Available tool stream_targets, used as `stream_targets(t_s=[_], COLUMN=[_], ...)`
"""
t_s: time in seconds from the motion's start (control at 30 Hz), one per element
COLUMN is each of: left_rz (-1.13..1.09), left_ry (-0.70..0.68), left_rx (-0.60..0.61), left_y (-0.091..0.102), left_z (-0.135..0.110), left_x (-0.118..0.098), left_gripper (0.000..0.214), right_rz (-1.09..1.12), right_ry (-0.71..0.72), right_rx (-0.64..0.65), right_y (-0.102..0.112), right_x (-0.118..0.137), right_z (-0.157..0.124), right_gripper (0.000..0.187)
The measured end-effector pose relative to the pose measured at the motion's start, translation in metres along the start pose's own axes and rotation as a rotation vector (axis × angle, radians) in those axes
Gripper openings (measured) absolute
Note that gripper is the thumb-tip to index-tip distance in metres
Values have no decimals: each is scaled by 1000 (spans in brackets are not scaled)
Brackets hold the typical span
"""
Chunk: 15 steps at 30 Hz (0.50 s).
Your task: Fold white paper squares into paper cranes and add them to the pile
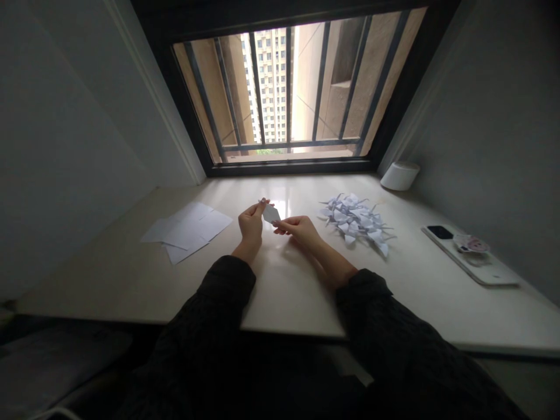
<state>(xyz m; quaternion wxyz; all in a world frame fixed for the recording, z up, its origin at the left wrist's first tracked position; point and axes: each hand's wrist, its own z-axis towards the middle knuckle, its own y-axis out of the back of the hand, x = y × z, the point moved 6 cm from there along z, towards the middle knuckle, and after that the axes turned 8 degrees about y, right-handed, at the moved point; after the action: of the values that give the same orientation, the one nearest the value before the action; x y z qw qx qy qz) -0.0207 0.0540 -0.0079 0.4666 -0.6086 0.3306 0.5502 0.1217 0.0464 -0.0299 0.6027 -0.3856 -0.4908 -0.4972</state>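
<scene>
Between my hands, above the middle of the white tabletop [289, 297], is a small folded piece of paper [272, 214], flat with angled edges. My left hand [252, 221] pinches its upper left end between thumb and fingers. The lower right corner is pinched by my right hand [299, 228]. To the right lies a heap of folded white paper cranes [355, 219], with pointed wings and thin necks. Loose white paper sheets [192, 227] overlap one another on the left.
A phone [470, 256] with a round grip on its back lies at the right. Near the window's right corner stands a white rounded object [399, 176]. The barred window [289, 169] closes off the far side, and walls flank both sides.
</scene>
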Motion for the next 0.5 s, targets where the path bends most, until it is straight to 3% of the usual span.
stream_targets(t_s=[0.5], left_rz=[-67], left_ry=[71], left_rx=[-12], left_y=[2], left_z=[1], left_x=[2], left_gripper=[41], right_rz=[-111], right_ry=[59], right_rx=[-26], right_y=[3], right_x=[1], right_z=[-1], right_gripper=[38])
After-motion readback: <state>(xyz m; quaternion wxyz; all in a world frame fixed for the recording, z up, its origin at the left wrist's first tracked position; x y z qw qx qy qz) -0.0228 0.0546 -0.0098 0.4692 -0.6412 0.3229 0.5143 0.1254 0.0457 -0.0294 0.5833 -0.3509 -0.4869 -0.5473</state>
